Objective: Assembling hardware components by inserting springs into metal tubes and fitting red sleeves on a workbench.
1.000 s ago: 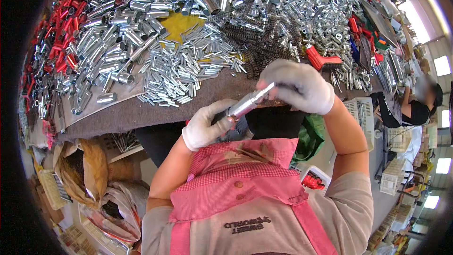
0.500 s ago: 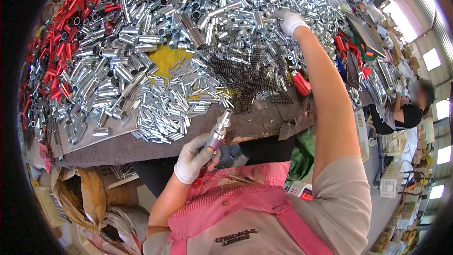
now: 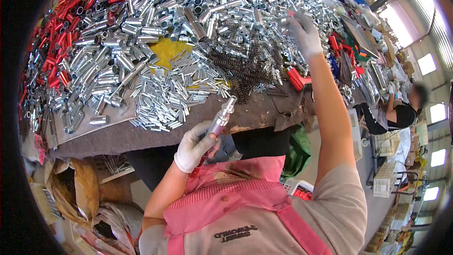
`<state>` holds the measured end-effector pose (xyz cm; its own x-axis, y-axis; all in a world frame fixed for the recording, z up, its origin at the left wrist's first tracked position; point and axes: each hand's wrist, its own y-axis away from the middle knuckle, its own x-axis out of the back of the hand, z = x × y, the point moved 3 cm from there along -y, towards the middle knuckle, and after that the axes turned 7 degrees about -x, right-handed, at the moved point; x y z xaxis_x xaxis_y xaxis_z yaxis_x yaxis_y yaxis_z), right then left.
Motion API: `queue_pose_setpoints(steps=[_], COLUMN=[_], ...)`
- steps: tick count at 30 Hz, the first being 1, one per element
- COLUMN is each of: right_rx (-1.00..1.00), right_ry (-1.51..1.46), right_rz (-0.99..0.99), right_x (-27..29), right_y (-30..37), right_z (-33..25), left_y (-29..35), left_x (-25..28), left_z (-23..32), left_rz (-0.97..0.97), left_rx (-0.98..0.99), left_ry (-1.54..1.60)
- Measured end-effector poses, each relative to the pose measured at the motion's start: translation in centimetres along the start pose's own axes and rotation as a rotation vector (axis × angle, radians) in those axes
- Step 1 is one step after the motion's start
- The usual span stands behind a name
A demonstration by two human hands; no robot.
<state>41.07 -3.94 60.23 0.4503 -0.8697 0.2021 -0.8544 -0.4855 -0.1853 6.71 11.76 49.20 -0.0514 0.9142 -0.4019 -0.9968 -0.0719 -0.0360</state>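
My left hand (image 3: 194, 148), in a white glove, is wrapped round a shiny metal tube-shaped assembly (image 3: 219, 122). Its narrow tip points up and away from me, and red shows at its lower end. Farther off on the right, my gloved right hand (image 3: 305, 35) hangs over a heap of small metal parts (image 3: 273, 28). Motion smears its fingers, so what they hold, if anything, is not clear. Dark coil springs (image 3: 240, 68) lie nearer to me than that hand, beside a red handle-like piece (image 3: 297, 79).
Chrome tubes (image 3: 115, 73) cover the bench's left, with red tubes (image 3: 61, 42) at the far left. Thin metal pins (image 3: 165, 99) lie near the front edge of the brown cloth (image 3: 108, 137). Open sacks (image 3: 75, 189) stand below left; another person (image 3: 401, 108) sits at right.
My right hand has shifted slightly right and nearer, its fingers now bent and blurred over the heap. The left hand keeps its hold on the metal assembly, which has barely moved.
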Motion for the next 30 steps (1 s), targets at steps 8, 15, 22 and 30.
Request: queue_pose_setpoints(steps=[8,15,22,30], right_rx=[0.319,0.500,-0.374,0.022], right_ry=[0.381,0.426,0.654,0.732], right_rz=[-0.747,-1.027,-0.797,-0.794], right_x=[-9.0,-11.1,-11.4,-11.3], right_y=[15.7,19.3,21.7,21.7], right_z=[-7.3,-7.3,-6.4,-7.1], left_y=[1.0,3.6,5.0,5.4], left_x=[-1.1,-1.4,-1.2,-1.1], left_z=[0.2,-0.1,0.3,-0.8], left_rz=[-0.084,-0.127,0.013,-0.031], left_rx=[0.070,0.127,-0.165,-0.089], left_ry=[0.050,-0.006,-0.514,-0.443])
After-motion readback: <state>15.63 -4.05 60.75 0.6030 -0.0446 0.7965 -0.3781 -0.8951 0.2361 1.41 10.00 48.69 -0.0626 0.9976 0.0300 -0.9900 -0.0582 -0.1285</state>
